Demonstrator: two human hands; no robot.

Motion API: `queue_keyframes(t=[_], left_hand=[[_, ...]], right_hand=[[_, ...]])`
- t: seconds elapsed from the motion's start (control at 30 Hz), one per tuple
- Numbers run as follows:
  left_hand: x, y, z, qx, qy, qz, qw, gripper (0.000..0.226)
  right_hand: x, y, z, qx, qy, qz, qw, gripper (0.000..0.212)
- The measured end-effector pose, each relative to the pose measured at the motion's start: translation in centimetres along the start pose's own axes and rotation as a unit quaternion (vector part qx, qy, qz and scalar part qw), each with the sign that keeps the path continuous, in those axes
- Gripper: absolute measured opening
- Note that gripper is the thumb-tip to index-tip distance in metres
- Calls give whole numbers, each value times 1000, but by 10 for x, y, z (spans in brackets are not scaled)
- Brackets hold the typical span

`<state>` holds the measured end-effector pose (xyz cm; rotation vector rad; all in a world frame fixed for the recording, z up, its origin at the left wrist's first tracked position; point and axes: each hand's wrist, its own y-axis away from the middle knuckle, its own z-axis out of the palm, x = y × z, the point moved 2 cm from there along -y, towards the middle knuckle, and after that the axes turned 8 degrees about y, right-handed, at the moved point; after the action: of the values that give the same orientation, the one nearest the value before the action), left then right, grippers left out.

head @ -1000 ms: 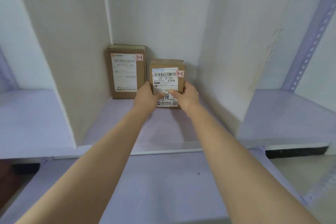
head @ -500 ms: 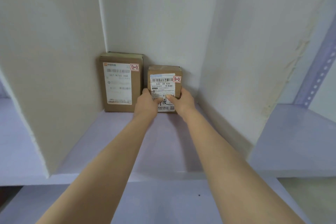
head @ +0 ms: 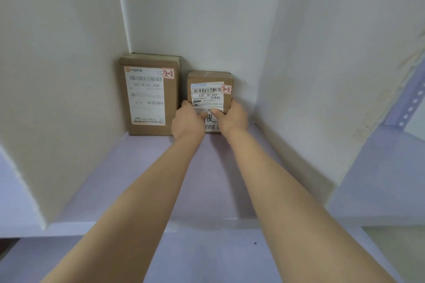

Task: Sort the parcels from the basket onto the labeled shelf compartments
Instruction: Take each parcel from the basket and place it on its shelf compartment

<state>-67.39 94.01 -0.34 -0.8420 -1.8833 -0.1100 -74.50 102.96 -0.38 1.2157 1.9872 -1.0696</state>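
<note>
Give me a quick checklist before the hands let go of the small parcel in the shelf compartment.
1. Small parcel upright at the back wall: ok.
2. Its red tag reads 2-2, matching the tall parcel beside it: ok.
3. Compartment's own label matches 2-2: cannot tell, not in view.
4. Parcel base resting on the shelf board: cannot tell, hands hide it.
5. Left hand and right hand grip on the lower edges: ok.

— What sort of place is this?
— A parcel sorting room: a white partitioned shelf (head: pixel 207 167), cardboard parcels (head: pixel 149 94) bearing barcoded labels and red "2-2" stickers (head: pixel 168 73) at its back edge.
</note>
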Motion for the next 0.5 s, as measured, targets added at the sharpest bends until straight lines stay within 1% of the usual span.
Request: queue_keyframes(t=[0.17, 0.3, 0.37, 0.43, 0.5], left_hand=[[0, 3, -7, -49, 64, 4, 997, 42], [3, 7, -9, -52, 87, 9, 995, 46], [3, 9, -9, -53, 86, 16, 995, 47], [3, 14, -10, -55, 76, 21, 995, 46], [6, 19, -13, -60, 58, 20, 996, 46]], right_hand=[[-2, 2, -4, -46, -51, 11, 998, 43], [-1, -3, -3, -65, -65, 18, 996, 46], [2, -5, 0, -79, -90, 37, 992, 46], [3, -4, 1, -87, -108, 65, 988, 54], [1, -1, 2, -99, -107, 87, 985, 67]])
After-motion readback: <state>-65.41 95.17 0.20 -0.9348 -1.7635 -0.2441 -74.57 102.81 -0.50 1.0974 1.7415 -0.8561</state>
